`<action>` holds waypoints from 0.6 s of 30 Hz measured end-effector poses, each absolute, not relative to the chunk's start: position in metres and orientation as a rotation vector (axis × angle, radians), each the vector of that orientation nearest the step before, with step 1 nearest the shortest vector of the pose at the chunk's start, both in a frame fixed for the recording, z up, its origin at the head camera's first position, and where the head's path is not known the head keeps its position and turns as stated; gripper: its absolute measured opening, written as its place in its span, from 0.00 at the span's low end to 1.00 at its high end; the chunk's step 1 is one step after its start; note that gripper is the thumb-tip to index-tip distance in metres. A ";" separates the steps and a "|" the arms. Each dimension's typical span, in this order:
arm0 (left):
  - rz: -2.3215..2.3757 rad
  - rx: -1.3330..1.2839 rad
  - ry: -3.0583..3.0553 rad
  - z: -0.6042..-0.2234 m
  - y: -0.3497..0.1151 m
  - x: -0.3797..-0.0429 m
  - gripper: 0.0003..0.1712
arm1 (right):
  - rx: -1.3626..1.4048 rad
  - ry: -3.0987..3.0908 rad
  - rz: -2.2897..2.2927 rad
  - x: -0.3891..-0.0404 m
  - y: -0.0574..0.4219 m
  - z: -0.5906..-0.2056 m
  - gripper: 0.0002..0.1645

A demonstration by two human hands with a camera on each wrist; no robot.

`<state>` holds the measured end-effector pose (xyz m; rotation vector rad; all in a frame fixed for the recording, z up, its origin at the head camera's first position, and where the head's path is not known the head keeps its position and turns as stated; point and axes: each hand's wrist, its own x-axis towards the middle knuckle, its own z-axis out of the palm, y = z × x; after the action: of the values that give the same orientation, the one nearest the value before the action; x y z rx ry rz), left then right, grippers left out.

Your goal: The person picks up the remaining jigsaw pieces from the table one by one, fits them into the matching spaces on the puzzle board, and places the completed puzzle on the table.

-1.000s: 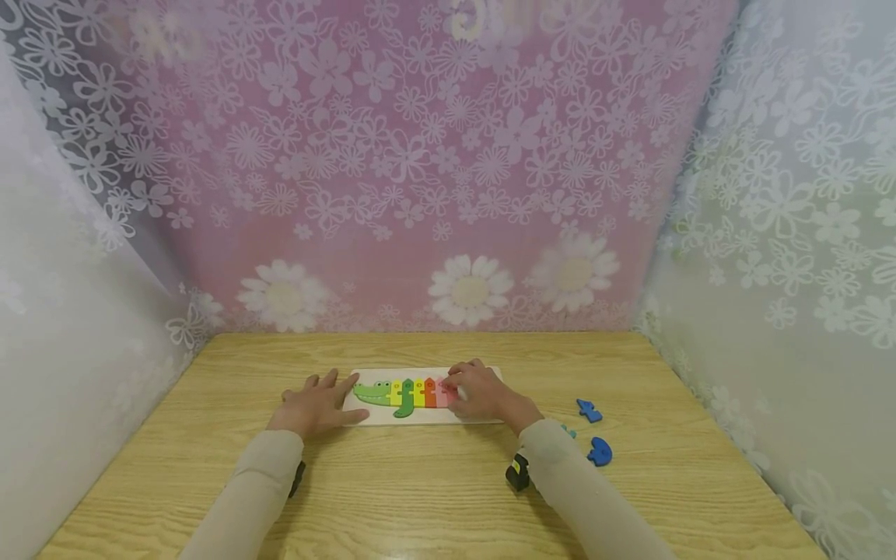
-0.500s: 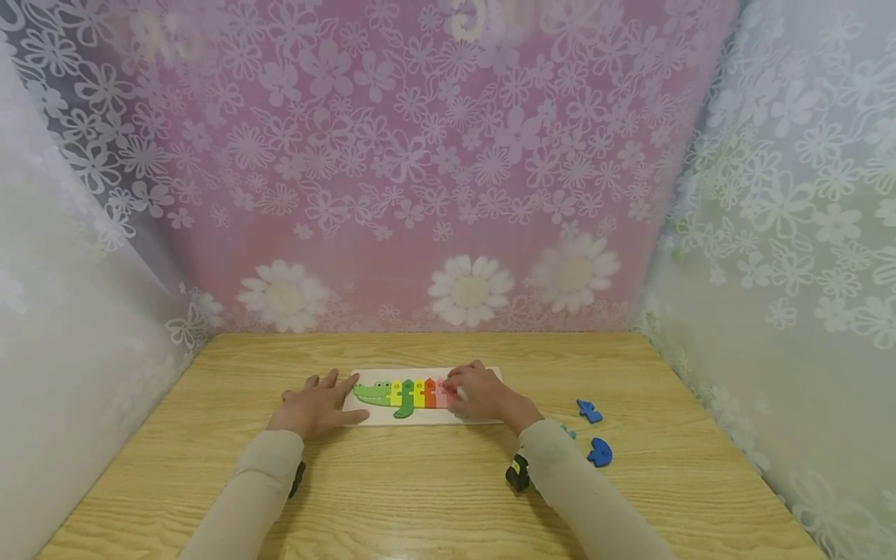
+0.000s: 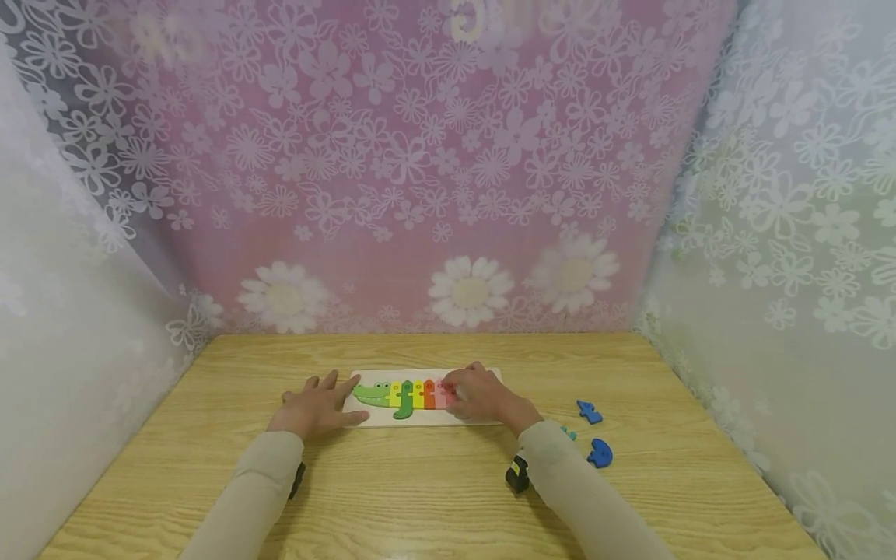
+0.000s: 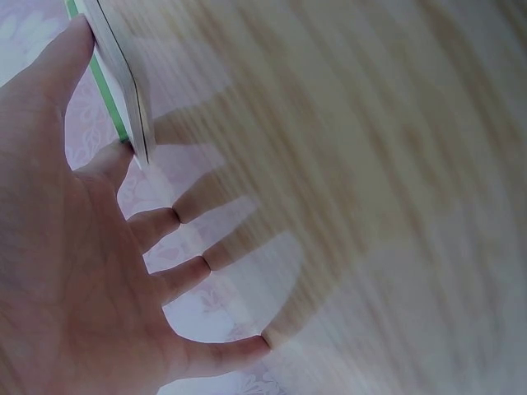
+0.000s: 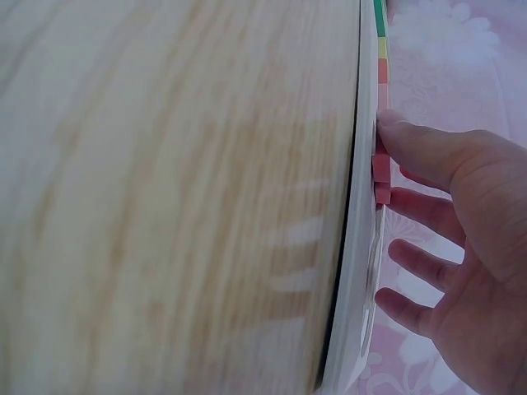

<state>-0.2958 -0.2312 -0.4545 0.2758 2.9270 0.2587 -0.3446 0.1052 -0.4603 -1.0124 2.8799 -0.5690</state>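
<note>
A white wooden puzzle board (image 3: 427,421) lies on the table. Set in it are a green crocodile head (image 3: 372,394) and several body pieces, running from yellow and green to orange and pink. My left hand (image 3: 313,406) rests at the board's left end with fingers spread, thumb and index touching the board. My right hand (image 3: 483,394) is over the board's right part, thumb and fingers pinching a red puzzle piece (image 5: 381,169) beside the pink one. In the head view that hand hides most of the red piece and the board's right part.
Right of the board lie two loose blue puzzle pieces, one angular (image 3: 589,411) and one rounded (image 3: 600,453). A teal piece (image 3: 569,432) is partly hidden by the right sleeve. A pink flowered curtain (image 3: 420,194) hangs behind the wood-grain table (image 3: 392,498).
Very little differs. The right hand keeps its place at the red piece, its fingers shifting only slightly. The left hand and the board stay put.
</note>
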 end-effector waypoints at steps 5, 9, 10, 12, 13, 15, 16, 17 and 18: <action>0.243 0.283 2.933 -0.455 -0.232 -0.296 0.53 | -1.020 2.884 -0.566 -0.345 0.106 -0.461 0.24; 0.241 0.288 2.930 -0.455 -0.232 -0.296 0.53 | -1.025 2.889 -0.563 -0.345 0.106 -0.462 0.24; 0.242 0.291 2.929 -0.455 -0.231 -0.296 0.53 | -1.025 2.889 -0.563 -0.345 0.106 -0.462 0.24; 0.244 0.293 2.927 -0.454 -0.231 -0.296 0.53 | -1.029 2.887 -0.562 -0.345 0.106 -0.461 0.24; 0.243 0.294 2.928 -0.454 -0.231 -0.296 0.53 | -1.030 2.884 -0.561 -0.345 0.106 -0.460 0.24; 0.242 0.295 2.930 -0.454 -0.231 -0.295 0.53 | -1.037 2.887 -0.538 -0.344 0.107 -0.459 0.24; 0.240 0.295 2.932 -0.454 -0.231 -0.295 0.53 | -1.038 2.890 -0.520 -0.344 0.107 -0.458 0.24; 0.235 0.290 2.930 -0.454 -0.231 -0.295 0.53 | -1.040 2.891 -0.518 -0.344 0.108 -0.456 0.24; 0.233 0.289 2.930 -0.454 -0.231 -0.295 0.53 | -1.043 2.897 -0.507 -0.344 0.110 -0.454 0.24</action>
<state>-0.2949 -0.2312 -0.4542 0.2894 2.9303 0.2329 -0.3444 0.1098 -0.4545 -1.0430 2.8966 -0.5069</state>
